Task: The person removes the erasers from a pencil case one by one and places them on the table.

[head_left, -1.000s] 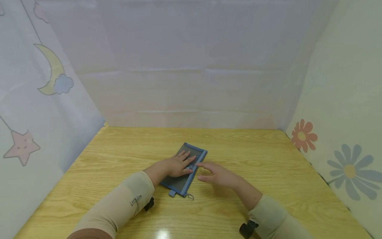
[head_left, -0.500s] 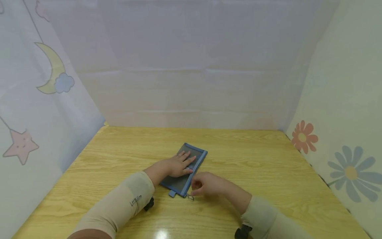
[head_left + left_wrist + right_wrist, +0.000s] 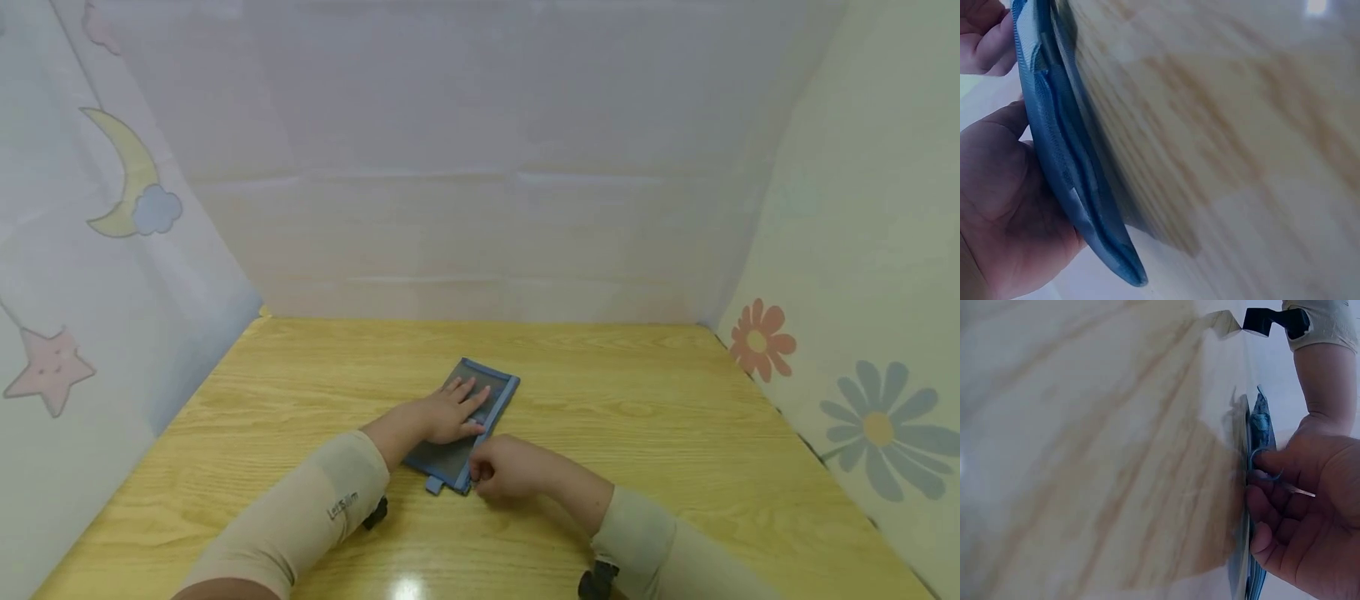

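Note:
A flat blue zip pouch with a grey mesh face lies slanted on the table. My left hand rests flat on its mesh, fingers spread; the left wrist view shows the palm over the pouch's blue edge. At the pouch's near right corner, my right hand has its fingers curled and pinches the zipper pull, whose ring shows beside the thumb in the right wrist view. The zipper strip runs along the right side. A small fabric tab sticks out from the near end.
The wood-grain table reaches back to a pale paper wall. Side walls carry printed flowers on the right and a moon on the left. Black wrist mounts hang under the sleeves.
My right hand has moved from the middle of the zipper side down to the near corner, its fingers curling onto the zipper pull. The left hand and pouch have stayed in place.

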A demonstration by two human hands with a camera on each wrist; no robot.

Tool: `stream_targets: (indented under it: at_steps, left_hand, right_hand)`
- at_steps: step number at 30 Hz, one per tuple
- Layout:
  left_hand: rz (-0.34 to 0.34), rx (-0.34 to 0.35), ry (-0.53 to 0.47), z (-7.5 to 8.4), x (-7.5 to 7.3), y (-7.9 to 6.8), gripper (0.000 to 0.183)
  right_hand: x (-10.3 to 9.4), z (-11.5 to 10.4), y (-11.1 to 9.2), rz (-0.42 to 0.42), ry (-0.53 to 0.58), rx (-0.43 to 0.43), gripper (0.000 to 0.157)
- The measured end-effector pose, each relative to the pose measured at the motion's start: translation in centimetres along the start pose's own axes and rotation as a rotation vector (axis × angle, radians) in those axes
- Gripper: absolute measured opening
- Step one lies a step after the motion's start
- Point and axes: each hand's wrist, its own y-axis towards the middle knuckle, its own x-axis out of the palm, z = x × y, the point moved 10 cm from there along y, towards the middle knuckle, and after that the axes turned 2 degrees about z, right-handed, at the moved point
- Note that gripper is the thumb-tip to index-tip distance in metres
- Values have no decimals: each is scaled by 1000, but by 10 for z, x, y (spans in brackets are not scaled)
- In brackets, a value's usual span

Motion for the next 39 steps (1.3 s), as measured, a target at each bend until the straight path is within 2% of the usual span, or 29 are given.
stream_targets:
  at_steps: [4, 11, 15, 29, 39]
  left_hand:
    - [-11, 17, -15, 1, 0, 0, 76]
    - [-66, 55, -67, 1, 2, -3, 114]
    - [-95, 74, -76, 1, 3, -4, 125]
    - [-122, 47, 13, 2, 4, -2, 135]
    - [-126, 38, 65, 3, 4, -3, 136]
  right_hand:
    - [-4, 2, -1, 18, -24, 7, 15]
    - [-6, 7, -3, 10, 22, 51, 15]
    - [-5, 10, -4, 9, 20, 51, 16]
    - [-6, 15, -3, -3, 29, 60, 16]
    - [-7, 19, -2, 22, 55, 59, 16]
